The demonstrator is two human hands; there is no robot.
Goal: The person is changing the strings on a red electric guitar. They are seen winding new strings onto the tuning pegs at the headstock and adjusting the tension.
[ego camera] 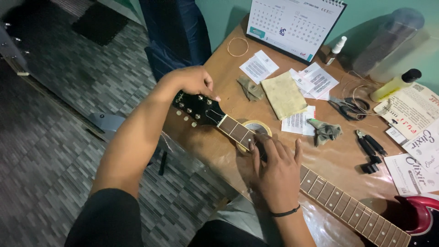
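— On the counter, from the head view, where did we have the guitar?

— We had the guitar neck lying across the wood, its black headstock jutting past the edge and resting near a roll of tape. The red body sat at the lower right corner.

— And our hands?

— Our left hand curled over the far end of the headstock, fingers drawn together around the tuning pegs; what exactly they pinched we could not tell. Our right hand lay spread flat over the first frets, fingers apart, pressing down on the fretboard.

— What else lay about?

— A folded tan cloth, paper slips, scissors, black cutters, a yellow bottle and a desk calendar.

— How did we judge the work best done?

— We thought it wise to keep the right palm steady so the neck could not roll, and to turn a peg slowly with the left, watching the overhanging headstock.
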